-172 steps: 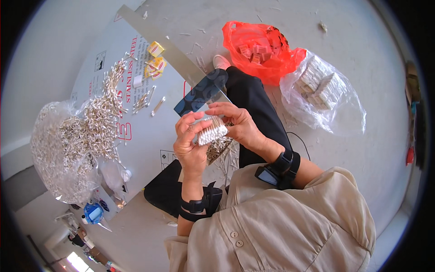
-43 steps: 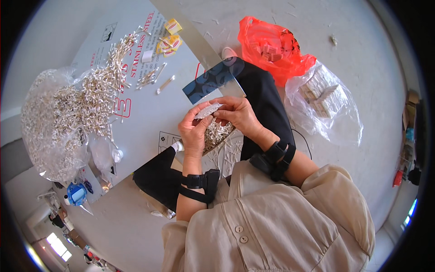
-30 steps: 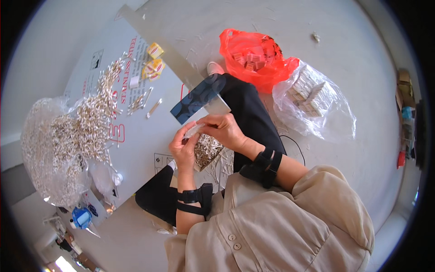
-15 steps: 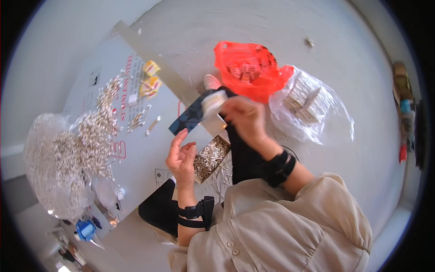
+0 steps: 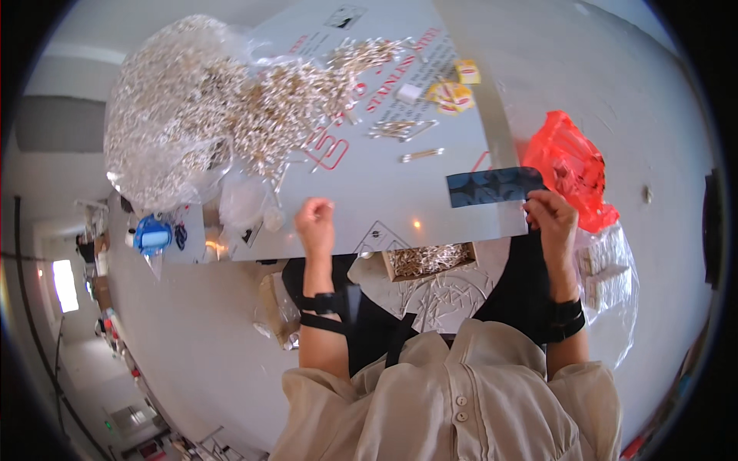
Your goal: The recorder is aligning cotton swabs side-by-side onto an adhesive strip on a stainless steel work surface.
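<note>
My left hand (image 5: 315, 224) hovers over the near edge of the metal-topped table (image 5: 354, 219), its fingers curled together with nothing showing in them. At the table's right edge my right hand (image 5: 555, 219) has its fingers bent in a pinch. Its fingertips are just below the right end of a dark blue patterned strip (image 5: 486, 187); whether they touch it or hold anything small, I cannot make out. Below the table edge, between my legs, an open cardboard box (image 5: 432, 261) is full of cotton swabs. A few loose swabs (image 5: 422, 155) lie on the tabletop.
A large clear bag (image 5: 173, 115) spills a heap of swabs (image 5: 296, 107) across the table's left. Yellow-and-white packets (image 5: 450, 97) lie at the far right. Beyond the edge are a red plastic bag (image 5: 565, 165) and a clear bag of white bundles (image 5: 607, 269).
My view has turned, bringing the table to the middle. My right hand, earlier blurred with a pale block beside its fingers, is now at the strip without that block. My left fingers have curled in.
</note>
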Tool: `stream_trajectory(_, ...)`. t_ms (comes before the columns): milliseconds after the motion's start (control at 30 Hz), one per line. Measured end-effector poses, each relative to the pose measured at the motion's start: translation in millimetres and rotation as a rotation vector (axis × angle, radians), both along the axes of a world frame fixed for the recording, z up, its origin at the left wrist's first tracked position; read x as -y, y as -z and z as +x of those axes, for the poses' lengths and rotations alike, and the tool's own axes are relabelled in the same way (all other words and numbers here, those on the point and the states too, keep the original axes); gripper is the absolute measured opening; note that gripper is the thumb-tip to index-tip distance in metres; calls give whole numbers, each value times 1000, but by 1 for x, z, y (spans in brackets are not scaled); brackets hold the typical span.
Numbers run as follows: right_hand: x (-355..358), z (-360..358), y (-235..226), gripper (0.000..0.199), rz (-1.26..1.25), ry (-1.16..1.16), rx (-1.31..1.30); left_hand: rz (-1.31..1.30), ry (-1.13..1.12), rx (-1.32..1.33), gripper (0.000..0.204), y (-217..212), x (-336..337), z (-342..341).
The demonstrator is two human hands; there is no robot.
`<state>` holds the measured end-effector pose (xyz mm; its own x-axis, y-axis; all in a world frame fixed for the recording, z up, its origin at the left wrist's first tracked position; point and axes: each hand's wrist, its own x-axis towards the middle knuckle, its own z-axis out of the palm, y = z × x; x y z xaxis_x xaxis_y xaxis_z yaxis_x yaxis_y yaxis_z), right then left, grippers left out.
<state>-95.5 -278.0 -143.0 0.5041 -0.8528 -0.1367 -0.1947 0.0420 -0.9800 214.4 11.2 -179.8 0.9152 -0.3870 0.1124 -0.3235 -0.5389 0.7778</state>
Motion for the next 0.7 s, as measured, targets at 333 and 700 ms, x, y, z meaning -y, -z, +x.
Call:
stream_trajectory(333,-79,65,3,9,193,-421,-121,271,-324,180,16,-3,-163,141)
stream_trajectory(700,-101,78,0,10,213,-460,-157,376,-315,-142,18,33,-125,180)
